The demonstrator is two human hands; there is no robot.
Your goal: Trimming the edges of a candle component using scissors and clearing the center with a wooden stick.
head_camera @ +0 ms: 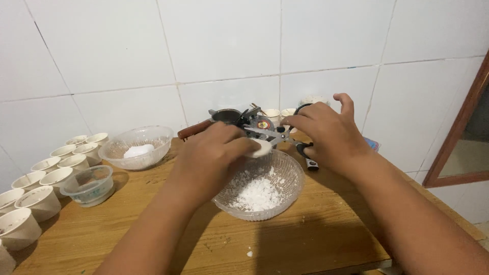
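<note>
Both forearms come in from the bottom edge & meet over a clear glass bowl w/ white crumbly powder in it, sitting mid-table on the wooden top. Left hand is curled round a small white lump, pinching it right above the bowl's far rim, while the right hand grips scissors w/ fingers through the black handles, blades running roughly left-right and pointing straight at the lump, prob touching it tbh. So the lump sits btwn both hands, left one closest; paper cups line the left edge.
</note>
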